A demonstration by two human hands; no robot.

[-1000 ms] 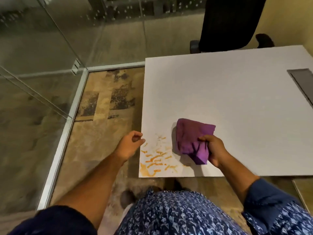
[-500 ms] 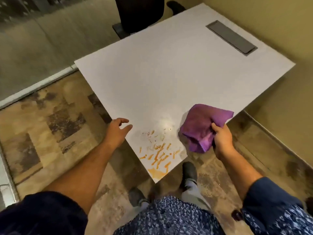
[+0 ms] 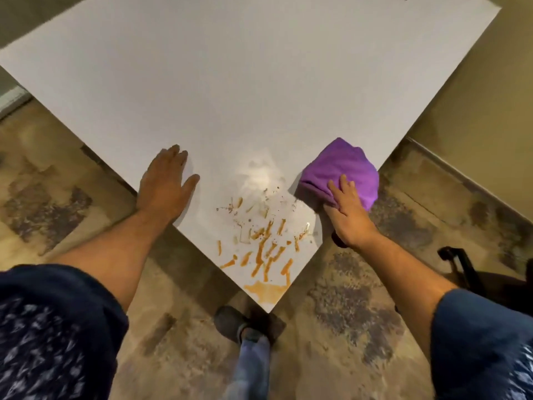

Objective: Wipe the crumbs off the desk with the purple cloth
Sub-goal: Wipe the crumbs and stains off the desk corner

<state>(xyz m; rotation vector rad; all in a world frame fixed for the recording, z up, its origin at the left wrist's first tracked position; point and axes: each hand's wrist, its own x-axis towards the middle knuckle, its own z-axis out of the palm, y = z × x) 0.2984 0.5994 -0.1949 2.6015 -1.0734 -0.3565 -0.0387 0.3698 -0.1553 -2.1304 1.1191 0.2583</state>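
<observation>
The white desk (image 3: pixel 245 82) points its near corner at me. Orange streaks and dark crumbs (image 3: pixel 264 249) lie spread over that corner, with an orange smear at the very tip. A bunched purple cloth (image 3: pixel 343 166) rests on the desk's right edge, just right of the crumbs. My right hand (image 3: pixel 347 212) presses flat on the cloth's near side, fingers on the fabric. My left hand (image 3: pixel 165 186) lies flat and empty on the desk's left edge, left of the crumbs.
Mottled brown carpet (image 3: pixel 360 327) surrounds the desk. My shoe (image 3: pixel 233 321) stands under the corner. A black chair base (image 3: pixel 461 264) sits on the floor at the right. A beige wall (image 3: pixel 490 96) rises beyond the desk's right edge.
The view has swung so the desk corner now points at me. My left hand came down flat on the desk edge. My right hand brought the cloth down flat on the right edge.
</observation>
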